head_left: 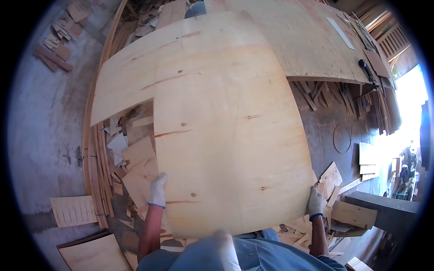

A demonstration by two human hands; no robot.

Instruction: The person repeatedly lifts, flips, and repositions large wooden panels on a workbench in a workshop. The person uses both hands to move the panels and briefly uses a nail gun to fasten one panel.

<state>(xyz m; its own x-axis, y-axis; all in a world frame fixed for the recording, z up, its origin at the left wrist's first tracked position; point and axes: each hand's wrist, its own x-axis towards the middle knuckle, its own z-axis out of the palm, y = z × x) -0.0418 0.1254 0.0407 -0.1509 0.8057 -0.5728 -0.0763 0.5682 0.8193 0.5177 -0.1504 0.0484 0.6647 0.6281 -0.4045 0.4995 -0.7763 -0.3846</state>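
Note:
A large pale plywood sheet (pixel 235 135) with brown knots and streaks stretches from in front of my body toward the far table. My left hand (pixel 158 191), in a white knit glove with a blue cuff, grips its left edge near the close end. On the opposite edge my right hand (pixel 315 202), gloved the same way, is closed round the sheet. The fingers under the wood are partly hidden. Beyond, at the far left, lies another plywood part (pixel 126 77), level with the sheet; a faint line runs between them.
A broad wooden tabletop (pixel 312 49) stands at the far right, with a black-handled tool (pixel 367 71) at its edge. Wood offcuts (pixel 138 158) litter the floor on the left. Long strips (pixel 97 167) stand along the grey wall side. A grey beam (pixel 384 203) lies at right.

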